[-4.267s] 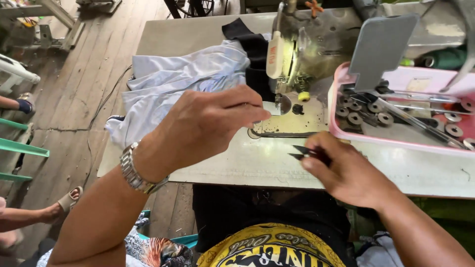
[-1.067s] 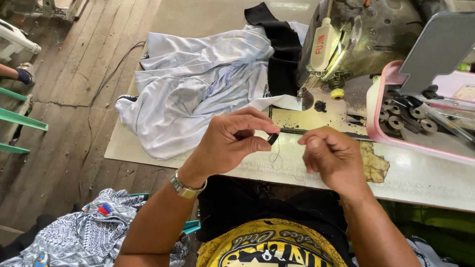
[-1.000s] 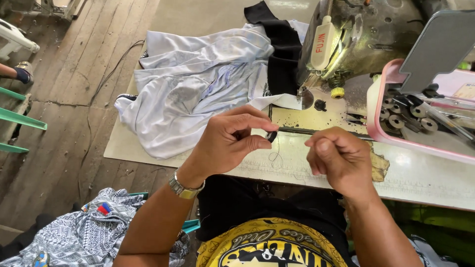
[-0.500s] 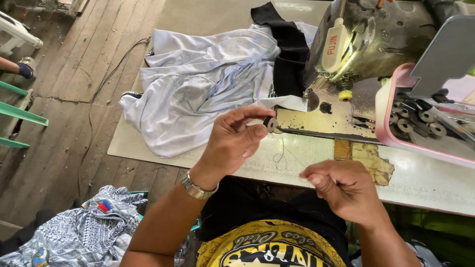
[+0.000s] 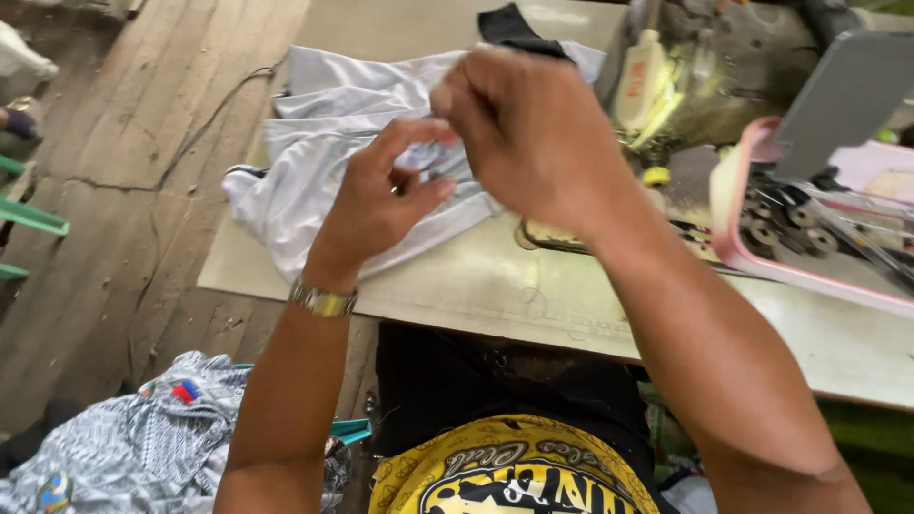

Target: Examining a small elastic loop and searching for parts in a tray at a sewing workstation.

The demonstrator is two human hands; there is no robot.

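Raised since half a second ago: right hand (image 5: 533, 133), now up beside left hand (image 5: 386, 195), over pale grey garment (image 5: 324, 167) spread on sewing table (image 5: 495, 286). Fingertips pinched together; held item too small to tell. Pink tray (image 5: 762, 266) well right.

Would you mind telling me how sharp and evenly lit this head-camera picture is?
Head view: soft daylight, no hard shadows; the right hand is raised close to the lens and motion-blurred, the left hand slightly soft; the sewing machine and pink tray smear toward the right edge.
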